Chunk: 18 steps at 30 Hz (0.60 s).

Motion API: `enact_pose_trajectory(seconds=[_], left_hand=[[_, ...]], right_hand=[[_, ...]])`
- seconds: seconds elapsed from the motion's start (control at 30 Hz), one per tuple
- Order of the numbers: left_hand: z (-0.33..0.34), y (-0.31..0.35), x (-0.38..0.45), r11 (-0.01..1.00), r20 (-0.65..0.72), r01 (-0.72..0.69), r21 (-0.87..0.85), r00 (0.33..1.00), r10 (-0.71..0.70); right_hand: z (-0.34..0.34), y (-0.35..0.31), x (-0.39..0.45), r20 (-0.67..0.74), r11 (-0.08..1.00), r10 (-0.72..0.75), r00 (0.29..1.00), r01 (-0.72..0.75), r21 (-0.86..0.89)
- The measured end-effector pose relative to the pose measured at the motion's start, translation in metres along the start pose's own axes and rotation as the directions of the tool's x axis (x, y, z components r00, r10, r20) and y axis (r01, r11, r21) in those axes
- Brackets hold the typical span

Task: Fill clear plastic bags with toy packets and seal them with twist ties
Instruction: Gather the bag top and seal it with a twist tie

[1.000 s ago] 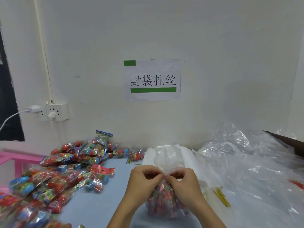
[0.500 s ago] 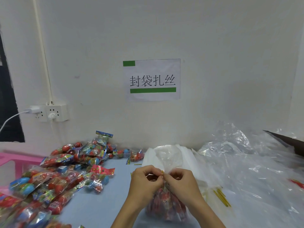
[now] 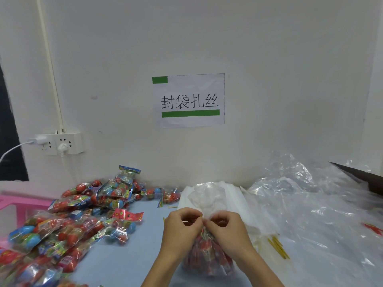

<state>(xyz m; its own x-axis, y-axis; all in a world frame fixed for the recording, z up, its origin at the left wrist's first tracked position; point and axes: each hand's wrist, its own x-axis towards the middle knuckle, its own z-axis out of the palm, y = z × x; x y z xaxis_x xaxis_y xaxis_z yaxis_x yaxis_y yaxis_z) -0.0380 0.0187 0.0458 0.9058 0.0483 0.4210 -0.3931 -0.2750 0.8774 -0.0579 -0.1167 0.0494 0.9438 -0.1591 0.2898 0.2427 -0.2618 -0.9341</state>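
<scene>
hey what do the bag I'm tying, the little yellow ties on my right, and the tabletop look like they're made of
Filled bag: thin clear plastic film, glossy, crinkled at the neck; red packets show through. Twist ties: thin straight yellow-gold strips, probably foil or plastic over wire, though no core is visible. Table: smooth matte pale-blue surface, perhaps laminate or a mat.

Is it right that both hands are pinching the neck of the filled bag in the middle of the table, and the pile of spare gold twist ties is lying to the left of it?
Not quite. In the head view the left hand and right hand do pinch the neck of the filled bag, but the spare gold twist ties lie to its right, not its left. The loose toy packets are what sit to the left.
</scene>
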Motion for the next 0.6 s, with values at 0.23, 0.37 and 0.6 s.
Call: enact_pose_trajectory(seconds=[0.23,0.37,0.6], left_hand=[[-0.004,0.003,-0.002,0.984,0.082,-0.166,0.062,0.984,0.160],[-0.006,0.000,-0.003,0.963,0.130,-0.252,0.091,0.962,0.240],[-0.004,-0.008,-0.004,0.905,0.187,-0.376,0.198,0.921,0.341]], right_hand=[[-0.002,0.000,0.000,-0.026,0.999,0.034,0.999,-0.034,-0.004],[0.000,0.003,0.000,-0.056,0.998,0.064,0.996,-0.063,0.029],[-0.002,0.007,0.004,-0.108,0.992,0.107,0.988,-0.098,0.086]])
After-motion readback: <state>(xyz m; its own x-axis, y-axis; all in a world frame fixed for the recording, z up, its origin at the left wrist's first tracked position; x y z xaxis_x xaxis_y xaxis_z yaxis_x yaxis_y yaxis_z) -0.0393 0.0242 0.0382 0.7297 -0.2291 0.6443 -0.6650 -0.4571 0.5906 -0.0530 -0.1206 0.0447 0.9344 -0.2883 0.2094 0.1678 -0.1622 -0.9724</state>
